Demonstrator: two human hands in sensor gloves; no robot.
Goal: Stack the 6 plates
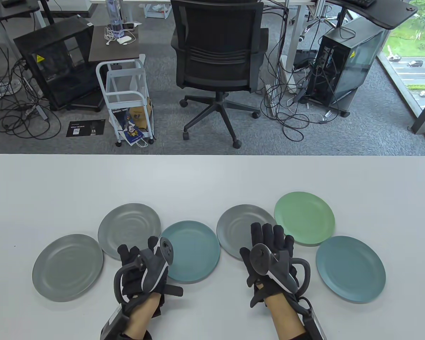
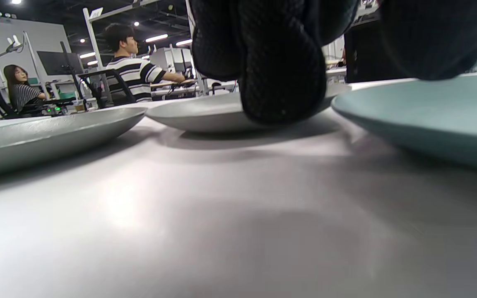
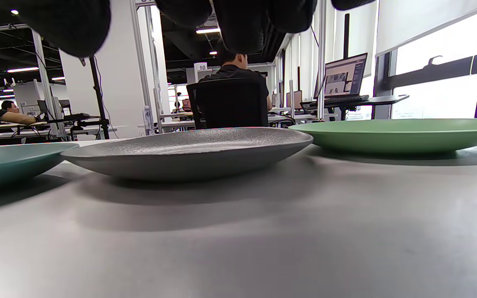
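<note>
Six plates lie apart in a loose row on the white table [image 1: 212, 177]: a grey plate [image 1: 67, 267] at the left, a second grey plate [image 1: 129, 228], a teal plate [image 1: 194, 255], a third grey plate [image 1: 235, 226], a green plate [image 1: 304, 217] and a second teal plate [image 1: 350, 269]. My left hand [image 1: 138, 249] lies between the second grey plate [image 2: 205, 114] and the teal plate [image 2: 429, 111], one fingertip [image 2: 280, 74] down at the grey rim. My right hand [image 1: 269, 235] is spread open over the near edge of the third grey plate [image 3: 189, 151], fingers [image 3: 242, 20] above it. Neither hand holds anything.
The far half of the table is bare up to its far edge. An office chair [image 1: 216, 53], a small cart [image 1: 127, 95] and computer cases stand on the floor beyond it. The green plate [image 3: 396, 134] lies close to the right of the third grey plate.
</note>
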